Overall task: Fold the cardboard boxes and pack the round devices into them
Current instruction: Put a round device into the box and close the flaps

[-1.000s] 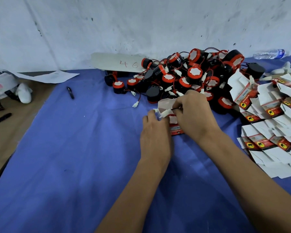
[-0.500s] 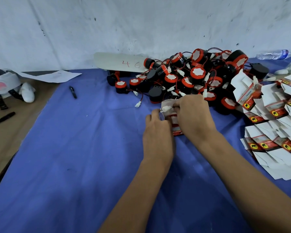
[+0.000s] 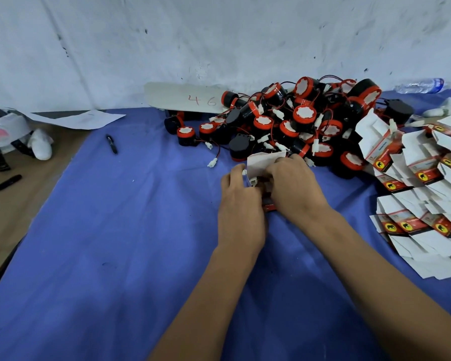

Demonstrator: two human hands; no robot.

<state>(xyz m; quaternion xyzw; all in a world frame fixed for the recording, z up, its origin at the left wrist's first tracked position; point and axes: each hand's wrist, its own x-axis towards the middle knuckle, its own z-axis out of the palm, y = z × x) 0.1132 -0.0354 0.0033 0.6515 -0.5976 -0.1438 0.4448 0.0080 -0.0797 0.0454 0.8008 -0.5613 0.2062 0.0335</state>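
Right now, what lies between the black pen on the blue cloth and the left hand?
In the head view, only bare blue cloth lies between the black pen and the left hand; a loose white connector sits just beyond that stretch.

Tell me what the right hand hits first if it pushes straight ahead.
Probably the pile of round red-and-black devices just beyond the right hand, which grips the small cardboard box; depth is uncertain.

On the tabletop (image 3: pixel 115 256), the heap of round devices (image 3: pixel 297 121) lies at the back; flat boxes (image 3: pixel 422 204) lie to its right, a pen (image 3: pixel 111 144) well to its left, and a box (image 3: pixel 262 165) before it, between both hands.
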